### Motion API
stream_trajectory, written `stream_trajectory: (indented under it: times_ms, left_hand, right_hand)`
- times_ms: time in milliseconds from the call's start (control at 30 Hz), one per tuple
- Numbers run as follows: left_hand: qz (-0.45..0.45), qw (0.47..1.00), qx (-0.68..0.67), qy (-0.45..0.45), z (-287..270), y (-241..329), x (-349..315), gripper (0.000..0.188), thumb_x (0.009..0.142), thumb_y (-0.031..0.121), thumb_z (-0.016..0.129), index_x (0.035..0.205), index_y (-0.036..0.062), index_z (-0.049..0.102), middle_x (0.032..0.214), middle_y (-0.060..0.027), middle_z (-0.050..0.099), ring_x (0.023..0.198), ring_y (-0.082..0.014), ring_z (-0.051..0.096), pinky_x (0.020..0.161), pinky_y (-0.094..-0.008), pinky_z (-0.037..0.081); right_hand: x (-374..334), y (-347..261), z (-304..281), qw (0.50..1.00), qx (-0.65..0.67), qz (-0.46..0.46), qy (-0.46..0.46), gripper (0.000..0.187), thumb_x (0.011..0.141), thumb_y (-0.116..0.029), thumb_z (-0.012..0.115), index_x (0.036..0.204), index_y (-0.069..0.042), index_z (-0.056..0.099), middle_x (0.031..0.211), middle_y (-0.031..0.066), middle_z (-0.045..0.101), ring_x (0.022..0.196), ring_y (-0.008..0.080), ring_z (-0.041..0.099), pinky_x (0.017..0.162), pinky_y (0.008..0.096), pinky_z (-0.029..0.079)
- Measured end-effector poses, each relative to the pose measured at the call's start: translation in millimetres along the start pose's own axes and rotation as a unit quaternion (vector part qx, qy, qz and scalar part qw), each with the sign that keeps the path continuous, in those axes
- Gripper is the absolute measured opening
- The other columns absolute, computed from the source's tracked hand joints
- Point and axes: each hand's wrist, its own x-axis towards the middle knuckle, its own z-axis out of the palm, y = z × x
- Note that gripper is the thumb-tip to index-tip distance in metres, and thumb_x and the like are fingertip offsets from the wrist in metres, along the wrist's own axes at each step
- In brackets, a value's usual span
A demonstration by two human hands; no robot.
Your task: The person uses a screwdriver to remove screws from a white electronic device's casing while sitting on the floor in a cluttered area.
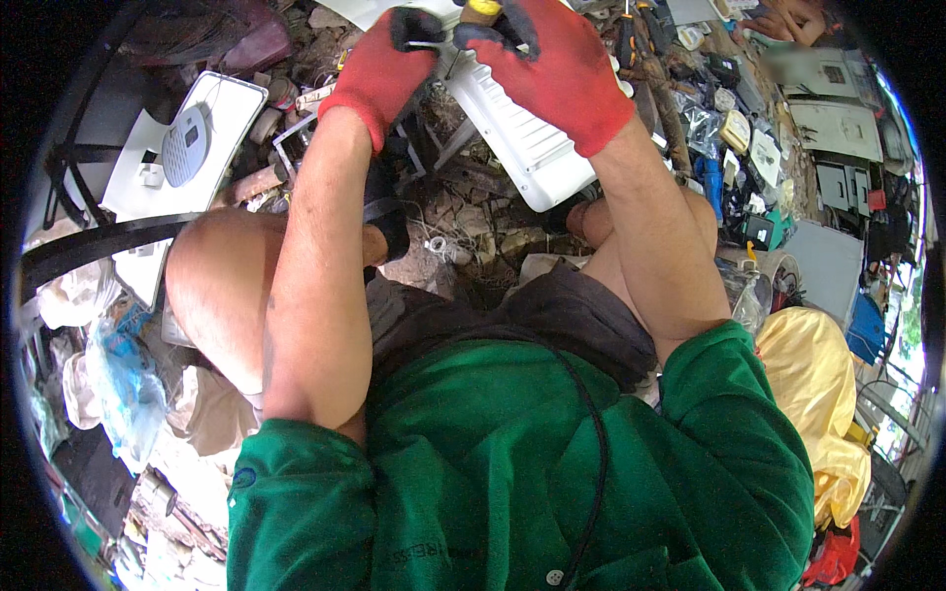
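Note:
Both my hands wear red gloves with black fingers and are at the top of the view. My right hand (557, 64) is closed round a screwdriver with a yellow handle (481, 11); its thin shaft points down. Under that hand lies a white plastic casing (522, 148) with a ribbed face, tilted between my knees. My left hand (391, 67) is closed just left of the screwdriver, beside the casing's upper end. A thin pale strip shows at its fingertips, too small to name. The upper end of the casing is partly hidden by my gloves.
Left stands a white panel (232, 103) with a grey oval part. Several orange-and-black-handled tools (628, 39) lie upper right, near scattered electronic scraps. A yellow sack (808, 394) is at my right, clear plastic bags (123, 384) at my left. Rubble covers the ground between my feet.

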Motion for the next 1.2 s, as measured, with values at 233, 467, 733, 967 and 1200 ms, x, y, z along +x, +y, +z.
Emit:
stream_trajectory:
  times_ms: [233,467,733,967,1200]
  left_hand:
    - [-0.195,0.965,-0.04,0.172,57,-41,-53,0.027,0.075,0.011,0.069,0.1,0.0,0.066,0.095,-0.0151,0.071,0.088,-0.024,0.069,0.082,-0.0329,0.051]
    - [-0.22,0.945,-0.205,0.131,79,-13,-70,0.031,0.081,0.009,0.072,0.11,0.0002,0.067,0.099,-0.0101,0.072,0.088,-0.0144,0.067,0.08,-0.0286,0.051]
    - [-0.193,0.958,-0.172,0.121,87,-18,-74,0.038,0.083,0.012,0.07,0.119,0.0011,0.064,0.101,-0.0106,0.072,0.088,-0.0147,0.067,0.081,-0.0285,0.05]
    - [-0.204,0.973,-0.044,0.094,79,-22,-69,0.037,0.082,0.015,0.07,0.117,0.0034,0.066,0.1,-0.0136,0.072,0.09,-0.016,0.069,0.08,-0.0286,0.05]
    - [-0.186,0.961,-0.168,0.117,81,-20,-69,0.031,0.082,0.011,0.07,0.111,0.0017,0.067,0.094,-0.0113,0.072,0.084,-0.0146,0.067,0.078,-0.0291,0.051]
  right_hand:
    - [-5,1,-6,0.999,0.012,0.043,0.012,0.054,0.079,-0.002,0.062,0.131,-0.008,0.05,0.113,0.016,0.063,0.105,0.0308,0.063,0.089,0.0368,0.05]
    - [-7,-1,-10,0.999,0.012,0.031,0.009,0.051,0.079,-0.002,0.063,0.129,-0.007,0.052,0.115,0.0156,0.063,0.106,0.0311,0.062,0.089,0.0368,0.05]
    - [-9,-15,-5,0.998,-0.044,0.028,-0.022,0.047,0.08,-0.004,0.064,0.126,-0.007,0.054,0.116,0.0162,0.062,0.105,0.0332,0.062,0.086,0.0378,0.051]
    - [-10,-9,0,0.993,-0.014,0.113,0.038,0.046,0.078,-0.005,0.067,0.122,-0.011,0.056,0.109,0.015,0.064,0.095,0.0306,0.065,0.081,0.0355,0.052]
    - [-9,-12,2,0.995,-0.045,0.077,0.049,0.043,0.078,-0.005,0.066,0.12,-0.01,0.057,0.107,0.0143,0.064,0.094,0.0302,0.066,0.08,0.0354,0.052]
